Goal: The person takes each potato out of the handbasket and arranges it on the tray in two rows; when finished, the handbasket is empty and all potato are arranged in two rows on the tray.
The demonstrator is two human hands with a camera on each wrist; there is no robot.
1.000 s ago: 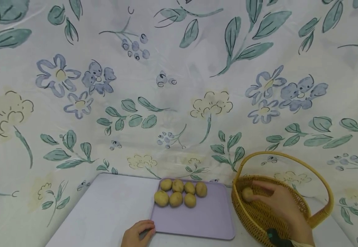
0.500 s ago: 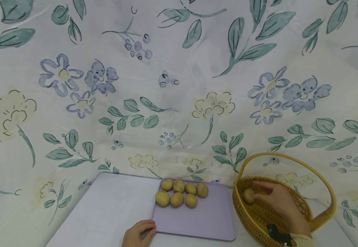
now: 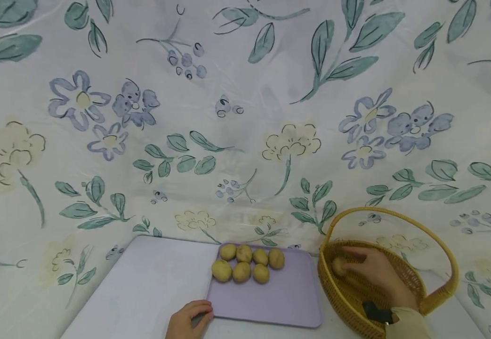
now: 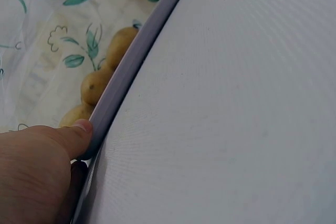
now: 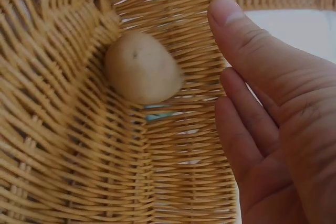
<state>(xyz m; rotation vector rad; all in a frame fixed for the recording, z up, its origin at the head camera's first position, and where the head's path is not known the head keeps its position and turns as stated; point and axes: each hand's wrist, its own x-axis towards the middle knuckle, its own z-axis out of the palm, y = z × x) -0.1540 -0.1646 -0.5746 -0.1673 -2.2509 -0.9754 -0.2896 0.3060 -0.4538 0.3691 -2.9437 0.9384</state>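
Observation:
My left hand (image 3: pixel 189 320) holds the front left corner of a lilac tray (image 3: pixel 270 301). In the left wrist view its thumb (image 4: pixel 79 135) lies over the tray's rim, with a finger in shadow below. Several potatoes (image 3: pixel 241 272) sit in two rows at the back left of the tray. Inside a wicker basket (image 3: pixel 334 301) on the right, my right hand (image 3: pixel 376 273) is beside a single potato (image 5: pixel 142 69). The right wrist view has thumb and fingers apart from this potato, nothing between them.
The basket's tall arched handle (image 3: pixel 393 214) rises above my right forearm. A white table (image 3: pixel 143 282) carries tray and basket. Behind it hangs a flower-patterned cloth (image 3: pixel 245 117).
Inside the basket my right hand has shifted slightly left and back, and more of the sleeve shows. My left hand and the potatoes on the tray stay put.

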